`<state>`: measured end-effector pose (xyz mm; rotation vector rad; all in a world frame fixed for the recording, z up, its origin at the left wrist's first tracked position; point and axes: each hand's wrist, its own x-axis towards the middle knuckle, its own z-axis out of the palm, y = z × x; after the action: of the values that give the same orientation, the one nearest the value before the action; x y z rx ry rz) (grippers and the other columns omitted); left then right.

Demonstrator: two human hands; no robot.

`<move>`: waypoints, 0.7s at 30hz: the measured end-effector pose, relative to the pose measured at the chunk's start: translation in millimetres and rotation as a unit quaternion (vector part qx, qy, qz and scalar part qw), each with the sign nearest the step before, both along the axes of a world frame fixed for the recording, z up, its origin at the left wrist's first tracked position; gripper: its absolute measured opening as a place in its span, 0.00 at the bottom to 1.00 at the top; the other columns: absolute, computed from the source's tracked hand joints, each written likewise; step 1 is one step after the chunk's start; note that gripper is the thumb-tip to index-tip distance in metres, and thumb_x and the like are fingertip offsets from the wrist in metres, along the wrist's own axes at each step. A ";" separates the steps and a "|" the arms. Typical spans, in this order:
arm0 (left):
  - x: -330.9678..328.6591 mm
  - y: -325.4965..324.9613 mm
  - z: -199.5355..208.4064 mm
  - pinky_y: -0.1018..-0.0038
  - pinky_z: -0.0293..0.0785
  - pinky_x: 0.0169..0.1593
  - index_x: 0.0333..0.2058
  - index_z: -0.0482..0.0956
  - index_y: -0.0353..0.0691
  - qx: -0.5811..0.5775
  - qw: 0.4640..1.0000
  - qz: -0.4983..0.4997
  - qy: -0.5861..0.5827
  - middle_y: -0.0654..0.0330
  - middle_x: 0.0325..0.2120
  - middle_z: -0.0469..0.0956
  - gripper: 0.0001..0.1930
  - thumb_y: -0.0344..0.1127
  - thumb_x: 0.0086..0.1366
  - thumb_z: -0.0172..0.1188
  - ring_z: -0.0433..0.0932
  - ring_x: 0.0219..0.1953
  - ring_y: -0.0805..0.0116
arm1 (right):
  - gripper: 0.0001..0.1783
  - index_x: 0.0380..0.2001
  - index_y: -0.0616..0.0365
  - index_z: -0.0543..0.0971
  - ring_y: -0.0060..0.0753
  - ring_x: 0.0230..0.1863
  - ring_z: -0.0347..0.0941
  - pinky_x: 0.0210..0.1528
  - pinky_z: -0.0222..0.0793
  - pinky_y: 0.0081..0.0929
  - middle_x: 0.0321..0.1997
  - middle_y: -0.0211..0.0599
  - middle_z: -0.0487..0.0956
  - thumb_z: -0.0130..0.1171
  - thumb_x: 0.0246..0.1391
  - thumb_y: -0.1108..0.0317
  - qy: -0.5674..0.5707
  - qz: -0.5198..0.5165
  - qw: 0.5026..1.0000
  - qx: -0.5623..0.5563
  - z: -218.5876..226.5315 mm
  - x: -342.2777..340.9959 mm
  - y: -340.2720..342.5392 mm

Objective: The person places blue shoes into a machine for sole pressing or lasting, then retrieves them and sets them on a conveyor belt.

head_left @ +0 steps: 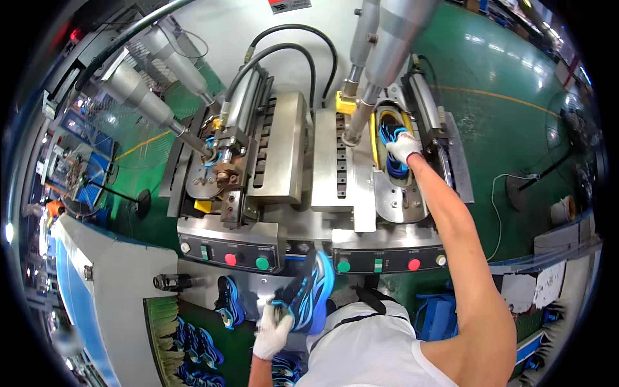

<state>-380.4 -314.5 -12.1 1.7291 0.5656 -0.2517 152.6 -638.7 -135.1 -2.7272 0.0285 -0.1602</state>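
My left hand (273, 330), in a white knit glove, is closed on a black and blue sports shoe (316, 290). That shoe is tilted, its bright blue sole edge to the right, in front of the machine; motion blurs it a little. My right arm reaches far forward to the machine's right station. There my gloved right hand (403, 147) grips a second black and blue shoe (394, 169) across its middle. This one lies in a yellow-rimmed bed (407, 122) above a metal plate (396, 200). My fingers hide part of its upper.
Metal press cylinders (393, 45) slope down close left of my right hand. The left station (205, 184) holds another shoe under its press parts. Control panels (387, 260) with red and green buttons run along the front. More shoes (201, 345) lie at lower left beside a bristle strip (161, 335).
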 end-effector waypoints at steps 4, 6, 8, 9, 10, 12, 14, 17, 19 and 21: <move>-136.8 6.1 -64.0 0.69 0.73 0.56 0.68 0.55 0.28 0.054 0.961 0.246 0.117 0.51 0.49 0.75 0.33 0.29 0.68 0.57 0.76 0.50 0.65 | 0.28 0.35 0.64 0.84 0.58 0.51 0.80 0.54 0.75 0.48 0.47 0.60 0.82 0.61 0.47 0.46 0.020 0.013 1.000 0.012 -23.8 8.6 46.2; -189.5 -7.6 -118.0 0.67 0.69 0.63 0.69 0.56 0.28 0.146 0.899 0.394 0.125 0.45 0.56 0.73 0.34 0.29 0.67 0.56 0.74 0.57 0.59 | 0.28 0.35 0.63 0.85 0.58 0.50 0.81 0.53 0.76 0.50 0.46 0.60 0.83 0.62 0.46 0.45 -0.005 0.029 1.000 -0.006 -14.0 3.1 71.7; -201.6 -16.3 -169.8 0.62 0.65 0.68 0.71 0.52 0.27 0.322 0.841 0.396 0.180 0.38 0.64 0.67 0.37 0.32 0.68 0.56 0.69 0.65 0.47 | 0.30 0.35 0.62 0.85 0.59 0.49 0.82 0.50 0.75 0.49 0.43 0.58 0.84 0.60 0.46 0.42 0.057 0.034 0.998 -0.012 -7.2 8.1 67.8; -206.9 -14.4 -199.4 0.61 0.63 0.69 0.71 0.49 0.26 0.301 0.835 0.425 0.176 0.36 0.66 0.63 0.39 0.33 0.68 0.57 0.65 0.68 0.45 | 0.34 0.35 0.62 0.84 0.59 0.49 0.81 0.50 0.75 0.49 0.44 0.58 0.84 0.62 0.44 0.37 0.026 0.034 0.999 0.024 -16.9 13.2 58.6; -217.0 -19.0 -234.1 0.61 0.64 0.68 0.70 0.51 0.26 0.301 0.816 0.454 0.195 0.37 0.64 0.64 0.38 0.34 0.68 0.58 0.66 0.66 0.46 | 0.37 0.37 0.62 0.84 0.54 0.47 0.82 0.50 0.75 0.47 0.43 0.55 0.85 0.67 0.41 0.35 0.059 0.092 0.994 -0.012 -2.8 12.0 54.7; -233.9 -21.1 -324.7 0.61 0.69 0.63 0.65 0.57 0.25 0.312 0.775 0.490 0.249 0.45 0.53 0.71 0.34 0.34 0.66 0.60 0.72 0.57 0.53 | 0.31 0.39 0.65 0.84 0.37 0.42 0.82 0.47 0.75 0.39 0.41 0.42 0.85 0.72 0.48 0.43 0.178 0.135 0.920 0.321 -14.0 6.6 37.4; -232.3 -47.3 -368.6 0.65 0.74 0.56 0.64 0.62 0.33 0.345 0.724 0.597 0.036 0.55 0.47 0.74 0.32 0.27 0.61 0.61 0.76 0.47 0.59 | 0.27 0.53 0.65 0.80 0.37 0.39 0.78 0.40 0.74 0.31 0.44 0.39 0.85 0.69 0.58 0.55 0.145 0.148 0.966 0.154 12.7 -28.8 34.5; -185.1 -28.8 -296.5 0.58 0.69 0.62 0.67 0.58 0.34 0.272 0.761 0.552 0.204 0.43 0.55 0.70 0.35 0.33 0.64 0.62 0.72 0.56 0.45 | 0.46 0.72 0.67 0.61 0.49 0.68 0.69 0.70 0.63 0.42 0.71 0.55 0.69 0.68 0.60 0.52 -0.097 0.203 0.952 0.209 47.5 -189.9 81.9; -189.7 -29.2 -264.6 0.53 0.65 0.67 0.69 0.55 0.34 0.206 0.781 0.540 0.236 0.35 0.61 0.67 0.38 0.37 0.65 0.62 0.69 0.63 0.36 | 0.47 0.74 0.66 0.57 0.54 0.77 0.57 0.77 0.54 0.45 0.77 0.60 0.59 0.67 0.60 0.55 -0.097 0.319 0.930 0.156 45.4 -294.7 126.2; -204.2 -30.9 -238.3 0.54 0.65 0.67 0.70 0.56 0.33 0.185 0.806 0.516 0.224 0.36 0.61 0.68 0.39 0.41 0.67 0.63 0.69 0.63 0.38 | 0.51 0.75 0.66 0.54 0.58 0.80 0.47 0.80 0.46 0.46 0.79 0.62 0.52 0.67 0.58 0.56 -0.093 0.445 0.889 -0.058 -10.1 -335.0 140.4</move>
<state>-584.6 -345.4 -250.4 1.4601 1.9136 0.2662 -182.4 -498.3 -145.2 -2.5275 -1.2863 -0.1503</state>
